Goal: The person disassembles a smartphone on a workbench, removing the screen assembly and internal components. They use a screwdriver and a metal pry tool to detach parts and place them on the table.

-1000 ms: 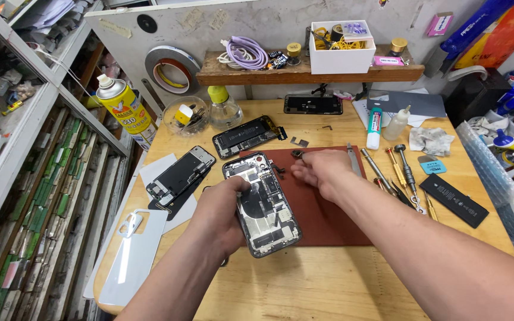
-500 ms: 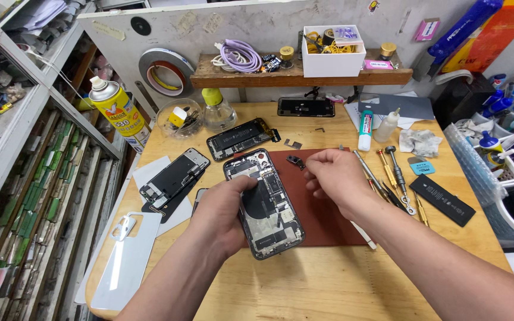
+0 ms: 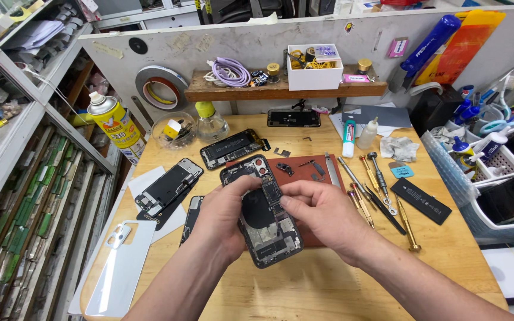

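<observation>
The opened phone [image 3: 263, 217] lies with its back off and its insides facing up, lifted slightly above the table [image 3: 328, 291] between both hands. The left hand [image 3: 224, 217] grasps it along the left edge, thumb curled over the upper part of the frame, which seems meant to steady the body so the boards stay level and visible. The right hand [image 3: 322, 214] is closed in a pinch over the phone's middle, thumb and forefinger meeting just at the right of the round dark coil; whether they nip a small part or only press on one is too small to tell.

Under and just beyond the hands lies a dark red work mat [image 3: 304, 172], carrying a few small metal brackets [image 3: 285, 169] kept together where they will not roll away. To the right of the right hand, screwdrivers and tweezers [image 3: 376, 184] lie fanned out with handles toward the person, near enough to pick up without looking, and past them a flat black battery [image 3: 420, 201]. Beyond the left hand are two more opened phone bodies [image 3: 233, 148], and to its left a screen assembly [image 3: 168, 189] on white paper. Nearest the person on that side lies a white back cover [image 3: 120, 267]. Further off to the left stands a yellow spray can [image 3: 114, 125], and a white box of parts [image 3: 315, 66] sits on the wooden shelf [image 3: 233, 90] at the back.
</observation>
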